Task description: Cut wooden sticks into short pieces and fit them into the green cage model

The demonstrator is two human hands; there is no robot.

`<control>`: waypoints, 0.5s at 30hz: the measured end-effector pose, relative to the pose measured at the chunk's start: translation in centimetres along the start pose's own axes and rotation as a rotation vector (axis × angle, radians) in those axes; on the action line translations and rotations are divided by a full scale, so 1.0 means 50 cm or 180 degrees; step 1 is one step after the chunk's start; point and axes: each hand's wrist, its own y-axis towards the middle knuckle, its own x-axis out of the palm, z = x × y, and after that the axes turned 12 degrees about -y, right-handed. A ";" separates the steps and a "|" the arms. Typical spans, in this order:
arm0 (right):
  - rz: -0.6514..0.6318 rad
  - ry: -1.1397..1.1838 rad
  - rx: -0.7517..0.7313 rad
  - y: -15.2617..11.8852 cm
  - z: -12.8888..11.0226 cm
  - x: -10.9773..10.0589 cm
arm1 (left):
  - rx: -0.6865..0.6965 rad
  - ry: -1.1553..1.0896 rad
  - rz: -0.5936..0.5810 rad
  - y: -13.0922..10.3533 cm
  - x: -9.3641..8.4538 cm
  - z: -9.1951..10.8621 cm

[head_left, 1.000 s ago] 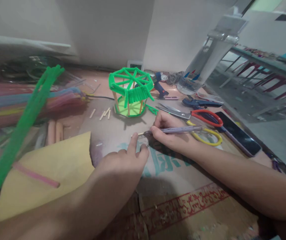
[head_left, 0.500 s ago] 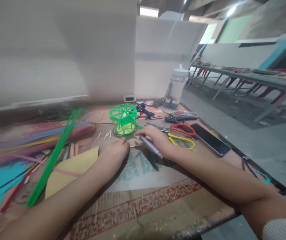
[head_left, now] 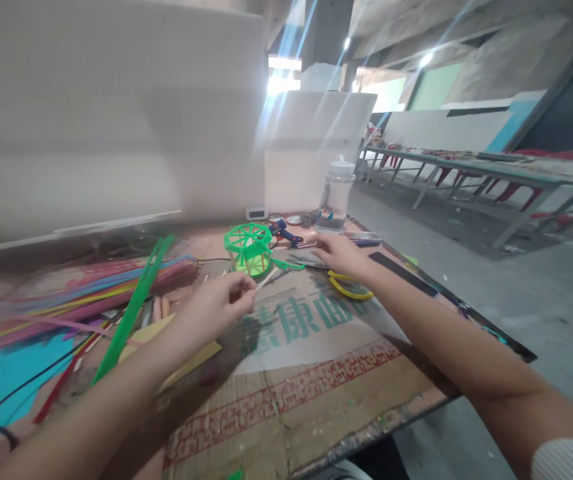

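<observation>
My left hand [head_left: 223,300] is closed in a pinch on a thin pale wooden stick [head_left: 267,277], which points up to the right. Just beyond it stands a green drum-shaped frame [head_left: 249,243] with spoked top and base. My right hand [head_left: 339,253] reaches over the scissors, fingers forward and apart, fingertips beside a slim pinkish pen-like tool [head_left: 306,245]. I see nothing held in it. The scissors' yellow handle [head_left: 350,287] shows below the wrist; their other handle is hidden. Curled green strips [head_left: 289,265] lie between frame and scissors.
A blue glue gun [head_left: 286,235] and a water bottle [head_left: 337,197] stand at the back. On the left lie coloured strips [head_left: 96,287], a long green bundle [head_left: 133,307] and yellow paper [head_left: 191,363]. A phone [head_left: 403,273] lies right, near the table edge.
My right hand has moved away from my left, toward the back, and the lilac flat piece is no longer in it. The left hand has lifted, with the stick showing. The view has shifted.
</observation>
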 end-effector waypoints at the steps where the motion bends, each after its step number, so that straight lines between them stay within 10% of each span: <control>1: -0.0064 -0.0076 0.0134 -0.003 0.018 -0.010 | -0.0131 -0.0282 -0.0017 0.002 -0.010 0.000; 15: -0.1150 -0.0926 0.0181 -0.047 0.079 0.026 | 0.0086 -0.1659 0.0082 -0.008 -0.041 0.016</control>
